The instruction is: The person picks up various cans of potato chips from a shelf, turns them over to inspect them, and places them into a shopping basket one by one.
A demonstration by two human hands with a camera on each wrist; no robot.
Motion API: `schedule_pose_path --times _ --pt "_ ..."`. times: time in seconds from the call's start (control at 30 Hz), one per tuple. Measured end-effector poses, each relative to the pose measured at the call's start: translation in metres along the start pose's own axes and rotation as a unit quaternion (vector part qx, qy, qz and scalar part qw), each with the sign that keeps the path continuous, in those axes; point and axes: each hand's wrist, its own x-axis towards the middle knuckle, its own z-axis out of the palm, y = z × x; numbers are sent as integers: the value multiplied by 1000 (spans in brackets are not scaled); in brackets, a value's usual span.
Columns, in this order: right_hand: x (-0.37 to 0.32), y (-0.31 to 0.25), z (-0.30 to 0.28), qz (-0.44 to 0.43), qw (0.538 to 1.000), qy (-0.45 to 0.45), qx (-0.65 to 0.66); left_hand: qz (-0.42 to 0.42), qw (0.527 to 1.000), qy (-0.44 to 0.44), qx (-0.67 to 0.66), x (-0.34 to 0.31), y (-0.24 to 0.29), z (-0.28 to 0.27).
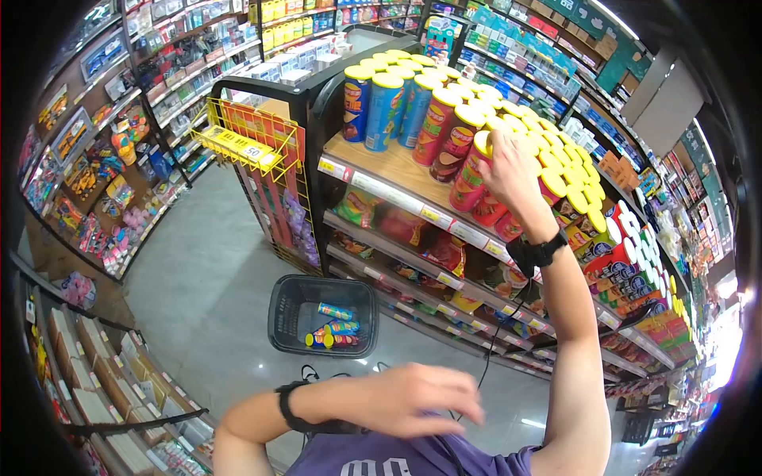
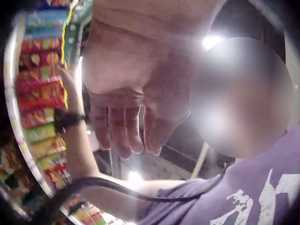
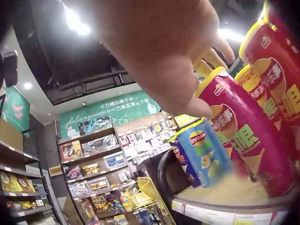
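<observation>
In the head view my right hand point(image 1: 512, 170) is at the front row of yellow-lidded cans, gripping the top of a pink can point(image 1: 468, 184). The right wrist view shows the thumb and fingers of this hand point(image 3: 187, 70) around the lid end of the pink can point(image 3: 255, 136), which stands on the wooden shelf top. My left hand point(image 1: 429, 401) hangs in front of the purple shirt, holding nothing. Its fingers droop, loosely bent, in the left wrist view, where the palm side of the hand point(image 2: 136, 89) shows.
A dark basket point(image 1: 282, 337) with several small cans inside stands on the grey floor. Blue cans point(image 1: 384, 111) stand left of the pink ones. A yellow wire rack point(image 1: 278, 163) hangs at the shelf end. A black cable point(image 1: 496, 329) hangs near the right forearm.
</observation>
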Motion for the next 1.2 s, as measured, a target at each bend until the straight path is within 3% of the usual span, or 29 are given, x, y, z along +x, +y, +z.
schedule_pose_path --times 0.13,0.3,0.43,0.5,0.53,0.57,0.63,0.7,0.73,0.8,0.87,0.93,1.0,1.07,1.13,1.2 --pt "7 -36 -26 11 996 -53 70 -165 959 225 55 -116 -13 -60" --pt "4 -99 -56 13 996 -18 91 -265 897 353 32 -260 -19 -102" --pt "-15 -158 -45 -9 993 3 114 -402 775 484 55 -349 -33 -119" --pt "-29 -188 -19 12 983 4 184 -423 735 528 41 -392 -55 -121" --pt "-40 -194 1 12 975 -16 221 -437 723 534 32 -416 -68 -113" --pt "-55 -211 22 81 948 -45 305 -466 700 541 22 -439 -83 -106" --pt "-77 -238 73 79 931 -112 337 -500 670 549 9 -486 -116 -89" --pt "-112 -264 141 60 921 -189 336 -589 624 513 29 -527 -144 -53" --pt "-137 -280 178 85 911 -234 329 -595 611 522 22 -530 -147 -42" --pt "-194 -305 265 137 885 -304 324 -640 633 411 141 -525 -151 -17" --pt "-259 -328 338 170 861 -347 330 -675 607 400 127 -523 -154 14" --pt "-310 -351 406 279 833 -371 301 -712 593 360 111 -523 -152 36" --pt "-368 -365 478 272 841 -370 285 -730 577 354 95 -523 -145 55" --pt "-406 -374 523 269 845 -400 230 -747 557 357 71 -530 -142 80" --pt "-429 -384 553 284 827 -445 196 -781 488 389 42 -545 -137 109" --pt "-448 -390 578 294 819 -462 175 -797 464 387 28 -555 -134 132"
